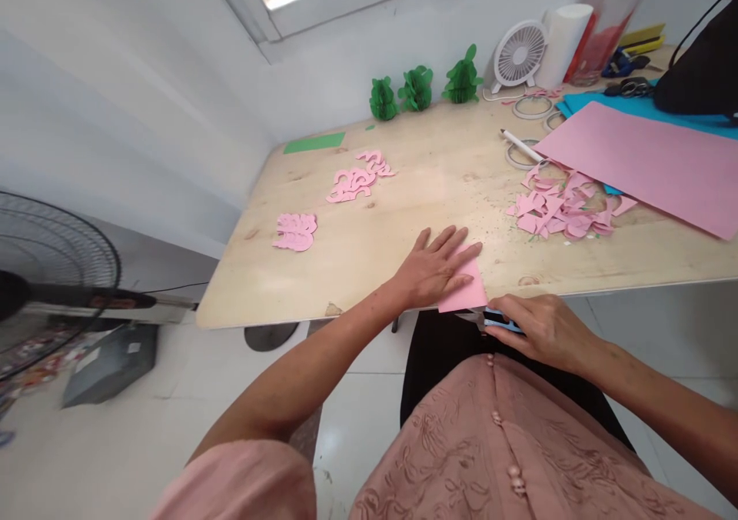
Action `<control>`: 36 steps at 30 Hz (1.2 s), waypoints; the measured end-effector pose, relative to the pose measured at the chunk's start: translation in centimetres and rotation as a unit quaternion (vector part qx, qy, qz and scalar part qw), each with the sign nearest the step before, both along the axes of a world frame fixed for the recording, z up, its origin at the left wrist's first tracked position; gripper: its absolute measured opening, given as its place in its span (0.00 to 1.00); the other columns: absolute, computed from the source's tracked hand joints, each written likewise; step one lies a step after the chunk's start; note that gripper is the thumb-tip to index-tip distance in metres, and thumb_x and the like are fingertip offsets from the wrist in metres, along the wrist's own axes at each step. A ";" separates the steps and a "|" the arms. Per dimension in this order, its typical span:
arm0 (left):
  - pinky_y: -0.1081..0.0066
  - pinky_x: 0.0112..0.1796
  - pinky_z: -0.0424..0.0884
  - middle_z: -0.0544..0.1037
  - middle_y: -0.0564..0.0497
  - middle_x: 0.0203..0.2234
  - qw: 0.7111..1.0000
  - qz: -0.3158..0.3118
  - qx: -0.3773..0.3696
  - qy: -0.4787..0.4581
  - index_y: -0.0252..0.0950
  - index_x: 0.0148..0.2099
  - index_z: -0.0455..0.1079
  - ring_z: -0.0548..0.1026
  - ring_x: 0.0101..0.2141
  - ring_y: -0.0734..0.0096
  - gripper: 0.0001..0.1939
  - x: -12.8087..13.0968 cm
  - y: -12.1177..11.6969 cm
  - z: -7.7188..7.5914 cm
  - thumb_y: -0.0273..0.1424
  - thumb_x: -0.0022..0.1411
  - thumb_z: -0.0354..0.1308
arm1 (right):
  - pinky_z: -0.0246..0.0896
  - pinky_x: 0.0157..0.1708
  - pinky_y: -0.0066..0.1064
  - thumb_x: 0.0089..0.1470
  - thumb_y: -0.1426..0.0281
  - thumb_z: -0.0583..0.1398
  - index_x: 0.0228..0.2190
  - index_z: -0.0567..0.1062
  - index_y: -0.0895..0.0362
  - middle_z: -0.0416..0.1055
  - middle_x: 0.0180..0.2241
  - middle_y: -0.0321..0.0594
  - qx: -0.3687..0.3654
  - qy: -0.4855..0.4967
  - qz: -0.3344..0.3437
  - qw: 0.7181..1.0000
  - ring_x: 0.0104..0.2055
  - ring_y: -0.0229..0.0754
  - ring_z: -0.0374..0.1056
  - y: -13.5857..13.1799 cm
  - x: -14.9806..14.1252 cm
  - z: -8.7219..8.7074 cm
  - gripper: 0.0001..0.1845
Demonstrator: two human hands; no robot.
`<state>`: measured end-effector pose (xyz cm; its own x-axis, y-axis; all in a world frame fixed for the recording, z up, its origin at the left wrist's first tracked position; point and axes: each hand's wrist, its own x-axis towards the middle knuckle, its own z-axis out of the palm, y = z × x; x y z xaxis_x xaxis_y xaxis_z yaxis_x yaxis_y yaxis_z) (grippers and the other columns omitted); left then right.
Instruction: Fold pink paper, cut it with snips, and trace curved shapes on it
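My left hand (438,266) lies flat with fingers spread on a small pink paper piece (466,293) at the table's front edge. The paper's near edge sticks out slightly past the tabletop. My right hand (539,328) is wrapped round the blue handles of scissors (500,320). Their blades point left, just beneath the paper's near edge; whether they touch it I cannot tell. Pink paper scraps (565,205) lie in a pile to the right. Cut pink curved pieces (357,178) and scalloped pink pieces (295,231) rest on the left part of the table.
Three green paper figures (416,88) stand at the back, beside a small white fan (520,55). A large pink sheet (651,162) and blue sheets (703,122) lie at right, near tape rolls (533,107) and a white pen (522,145). A floor fan (51,289) stands left.
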<state>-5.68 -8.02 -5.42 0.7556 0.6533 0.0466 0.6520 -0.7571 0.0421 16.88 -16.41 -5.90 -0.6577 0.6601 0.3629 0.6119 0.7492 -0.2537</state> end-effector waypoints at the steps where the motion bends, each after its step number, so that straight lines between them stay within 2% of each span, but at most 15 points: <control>1: 0.49 0.59 0.46 0.52 0.47 0.66 1.000 0.000 0.000 0.000 0.44 0.67 0.49 0.49 0.65 0.56 0.28 0.0 0.0 0.0 0.46 0.68 0.38 | 0.54 0.23 0.29 0.61 0.63 0.55 0.38 0.69 0.59 0.72 0.25 0.35 -0.001 0.001 0.001 1.000 0.24 0.38 0.69 0.1 0.0 0.0 0.11; 14: 0.49 0.60 0.45 0.51 0.47 0.66 1.000 0.003 -0.002 0.011 0.44 0.67 0.47 0.48 0.65 0.56 0.29 0.0 0.1 0.0 0.47 0.68 0.35 | 0.54 0.23 0.29 0.60 0.66 0.57 0.37 0.71 0.60 0.71 0.25 0.35 0.034 0.016 0.026 0.999 0.24 0.36 0.68 0.0 -0.4 -1.0 0.09; 22: 0.48 0.59 0.46 0.51 0.47 0.66 1.000 0.005 -0.009 0.001 0.44 0.67 0.48 0.48 0.65 0.56 0.29 0.0 0.1 0.0 0.47 0.68 0.36 | 0.54 0.23 0.30 0.60 0.67 0.57 0.37 0.70 0.61 0.71 0.25 0.35 0.050 0.010 0.026 0.998 0.24 0.36 0.68 -0.1 -0.9 -0.9 0.08; 36: 0.47 0.59 0.47 0.52 0.45 0.66 1.000 -0.001 0.001 -0.006 0.43 0.67 0.49 0.49 0.64 0.55 0.28 -0.1 0.0 0.0 0.46 0.68 0.37 | 0.52 0.23 0.29 0.60 0.66 0.56 0.35 0.71 0.59 0.70 0.24 0.35 0.033 0.015 0.028 0.999 0.23 0.36 0.66 -0.3 -2.9 -1.0 0.08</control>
<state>-5.77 -7.98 -5.45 0.7567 0.6512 0.0573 0.6495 -0.7589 0.0477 13.94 -16.68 -6.93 -0.6806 0.5965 0.4255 0.5614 0.7977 -0.2203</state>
